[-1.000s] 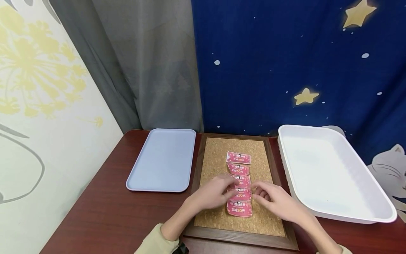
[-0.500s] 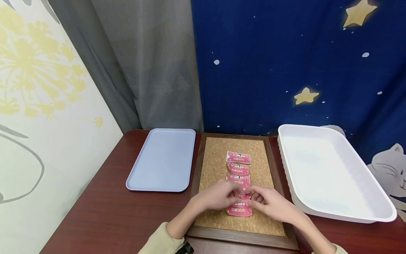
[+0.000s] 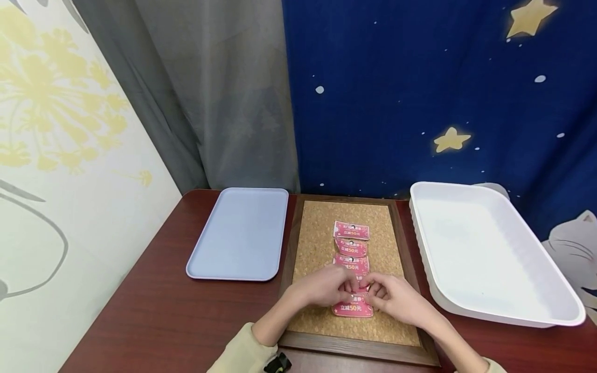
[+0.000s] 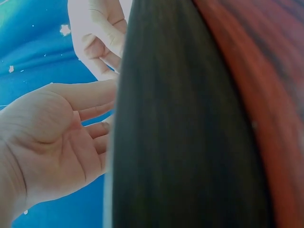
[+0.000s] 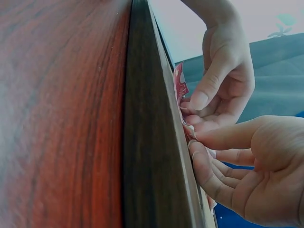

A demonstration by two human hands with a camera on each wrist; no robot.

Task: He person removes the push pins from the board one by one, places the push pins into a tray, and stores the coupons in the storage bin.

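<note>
Several pink coupons run in a column down a framed corkboard (image 3: 317,220), most with a small pin near the top edge. Over the second coupon from the bottom, mostly hidden, both hands meet. At its right edge my right hand (image 3: 396,299) pinches the paper between thumb and fingers, clearest in the right wrist view. From the left my left hand (image 3: 324,286) rests bent fingertips on the same coupon, its thumb apart from them. The lowest coupon (image 3: 353,310) shows just below the fingers, and the third one up (image 3: 351,263) lies above them.
A pale blue tray (image 3: 240,233) lies left of the corkboard. To the right stands a deep white tray (image 3: 485,248), close to the right forearm. The board's wooden frame (image 3: 359,351) forms a raised border on the red-brown table (image 3: 186,316).
Both hands have moved down the column and come together over the second coupon from the bottom. The right hand has shifted left onto its edge. The coupons stay in their column.
</note>
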